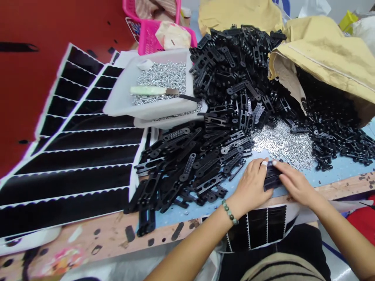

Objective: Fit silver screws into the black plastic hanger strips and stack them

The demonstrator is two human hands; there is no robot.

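Note:
Near the table's front edge, a few black plastic parts (272, 177) lie side by side between my hands. My left hand (253, 181), with a white band on a finger and a green bead bracelet at the wrist, grips them from the left. From the other side my right hand (295, 183) presses against them, thumb and fingers closed in. The fingers partly cover the parts, so their exact shape is hidden. Just behind the hands is a heap of small silver metal pieces (284, 144). A large pile of black slotted plastic links (202, 156) spreads to the left and back.
A white bin (117, 97) of silver screws stands behind the links, a green-handled blade (149, 91) across it. Black adhesive sheets (76, 164) cover the left. A yellow sack (331, 58) spills small black pieces (325, 136) at right. Pink baskets (146, 37) stand at the back.

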